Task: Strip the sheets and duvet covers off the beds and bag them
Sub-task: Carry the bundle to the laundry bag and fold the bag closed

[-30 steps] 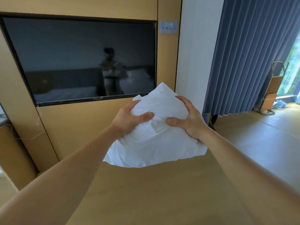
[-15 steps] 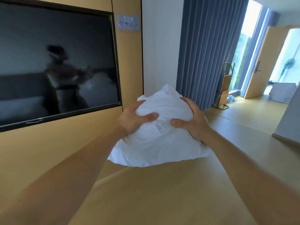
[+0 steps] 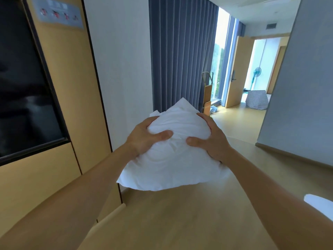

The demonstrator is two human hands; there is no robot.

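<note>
- The left hand [image 3: 144,141] and the right hand [image 3: 212,143] both grip the white linen bundle [image 3: 173,168]. The fingers are curled round its back and both thumbs press into its front.
- The bundle is held in the air in front of the body, above the wooden floor [image 3: 162,222].
- The step in hand seems to be carrying the stripped linen to a bag. A checked bag [image 3: 256,100] stands far off, beyond the open door [image 3: 234,73]. I judge it is the likely goal, but this is not sure.
- To do it well, both grips should be firm, because the lower edge of the bundle hangs free and could open or drag.
- The bundle should be low enough to see the way. The path passes near the luggage stand [image 3: 207,94] beside the curtain [image 3: 180,51].
- At the bag, one hand will probably have to open the mouth while the other pushes the bundle in.
- Writing: a small grey sign [image 3: 57,15] on the wooden panel shows red figures, but its text is too blurred to read. No brand can be read anywhere.
</note>
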